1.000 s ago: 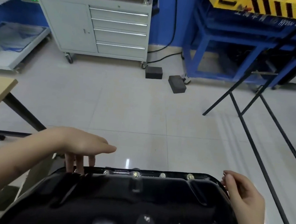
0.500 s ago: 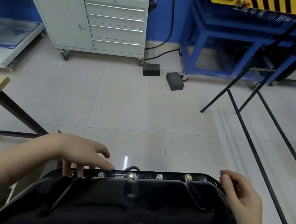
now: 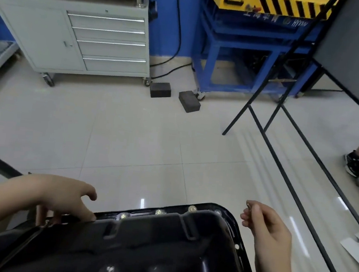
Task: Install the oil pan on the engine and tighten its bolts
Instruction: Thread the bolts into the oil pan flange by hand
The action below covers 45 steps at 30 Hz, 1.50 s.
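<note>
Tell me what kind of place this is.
Most likely an automotive workshop or training bay: a black oil pan with bolts along its flange sits in front of the person, a wheeled grey tool cabinet stands by the blue wall, and a blue steel equipment stand is beside it.

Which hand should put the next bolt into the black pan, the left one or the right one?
Probably the right hand: it already pinches a small bolt and hovers beside the oil pan rim's empty holes. The left hand carries nothing; its fingers rest on the far rim.
</note>
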Motion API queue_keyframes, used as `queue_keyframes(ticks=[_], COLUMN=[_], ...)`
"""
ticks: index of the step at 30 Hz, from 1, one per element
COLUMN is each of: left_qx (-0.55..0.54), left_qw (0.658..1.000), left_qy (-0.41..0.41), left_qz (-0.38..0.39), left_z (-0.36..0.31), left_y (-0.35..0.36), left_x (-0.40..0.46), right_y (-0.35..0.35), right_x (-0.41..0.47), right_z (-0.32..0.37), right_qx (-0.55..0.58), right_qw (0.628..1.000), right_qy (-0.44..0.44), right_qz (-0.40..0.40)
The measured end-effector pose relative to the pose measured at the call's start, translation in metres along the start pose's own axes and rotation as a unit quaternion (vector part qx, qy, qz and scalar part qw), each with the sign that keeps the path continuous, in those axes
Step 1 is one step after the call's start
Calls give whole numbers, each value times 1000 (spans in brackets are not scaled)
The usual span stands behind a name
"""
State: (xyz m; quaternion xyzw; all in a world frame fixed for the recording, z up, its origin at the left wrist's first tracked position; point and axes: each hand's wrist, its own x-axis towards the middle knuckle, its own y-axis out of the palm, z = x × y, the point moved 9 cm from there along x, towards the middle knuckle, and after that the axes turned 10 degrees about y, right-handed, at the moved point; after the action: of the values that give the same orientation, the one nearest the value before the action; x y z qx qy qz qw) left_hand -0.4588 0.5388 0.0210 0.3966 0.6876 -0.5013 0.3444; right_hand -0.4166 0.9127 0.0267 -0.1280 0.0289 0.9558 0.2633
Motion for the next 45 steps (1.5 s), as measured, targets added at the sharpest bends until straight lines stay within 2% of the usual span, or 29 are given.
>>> queue_keyframes(ticks=[4,10,15,19,25,28,34,40,43,45], left_qx=[4,-89,-26,-5,-71,-91,-78,-117,-257,-325], left_qw=[997,973,966,956,921,896,872,820,754,707], left_qy=[53,171,198,206,209,207,216,248,320,335], left_qz=[-59,-127,-161,-208,-321,-382,-433,-502,-512,-531], left_z=[-30,-88,-110,-115,-108,-105,-87,-71,-59,-37], left_y=[-12,-19,-3,8,12,12,33,44,47,47], left_x=[-9,-48,-78,-89,-101,-117,-157,-183,-197,-207], right_y=[-10,-23,-28,-36,-46,-42,-37,-37,-40,-41], right_x=[-6,-24,-41,-52,-72,-84,-100,-111,-123,-131], right_z=[4,4,0,-7,-5,3,13,9,14,16], right_qx=[4,-7,6,16,-17,-90,-186,-252,-262,-268], right_qw=[999,997,993,992,993,981,950,934,930,931], right_qy=[16,28,39,43,-40,-123,-176,-143,-164,-177], right_qz=[31,75,114,115,107,118,179,211,198,175])
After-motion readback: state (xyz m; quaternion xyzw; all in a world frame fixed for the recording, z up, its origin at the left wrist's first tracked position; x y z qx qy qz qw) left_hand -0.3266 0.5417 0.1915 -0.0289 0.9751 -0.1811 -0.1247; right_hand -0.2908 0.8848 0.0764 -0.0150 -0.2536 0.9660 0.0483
